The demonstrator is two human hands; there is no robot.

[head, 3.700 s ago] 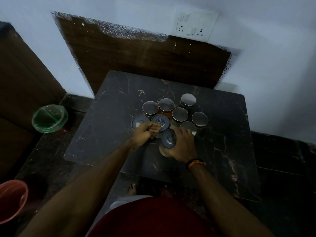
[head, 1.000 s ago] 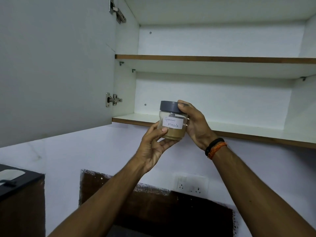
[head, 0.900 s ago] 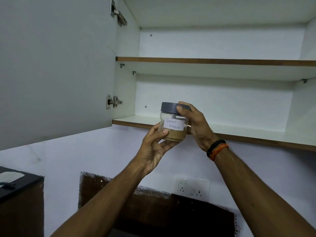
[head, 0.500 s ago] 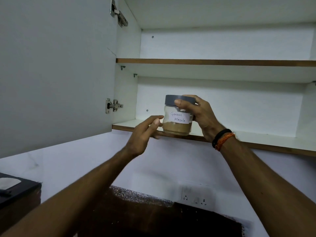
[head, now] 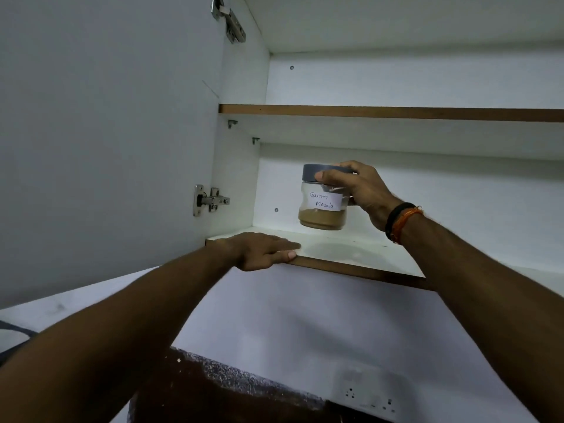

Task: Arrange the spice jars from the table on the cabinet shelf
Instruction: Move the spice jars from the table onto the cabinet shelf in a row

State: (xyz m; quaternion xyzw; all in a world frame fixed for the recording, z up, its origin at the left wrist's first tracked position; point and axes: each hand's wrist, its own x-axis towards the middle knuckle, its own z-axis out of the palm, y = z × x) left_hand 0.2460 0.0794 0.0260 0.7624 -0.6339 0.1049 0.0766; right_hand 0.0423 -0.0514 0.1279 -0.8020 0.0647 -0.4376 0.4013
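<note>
White open cabinet [head: 238,166] above a wall; right hand [head: 355,186] grips the lid of a jar [head: 323,199] held just above the bottom shelf [head: 351,253]; left hand [head: 262,251] rests flat, fingers straight, on the shelf edge.

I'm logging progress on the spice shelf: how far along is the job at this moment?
Nothing looks shelved yet: no jars stand on the part of the lower shelf that is in view. In hand: the right hand grips the Garam Masala jar by its grey lid, just above the shelf and not set down, while the left hand rests on the shelf's front edge. Left: setting this jar down; the table is out of view.
</note>
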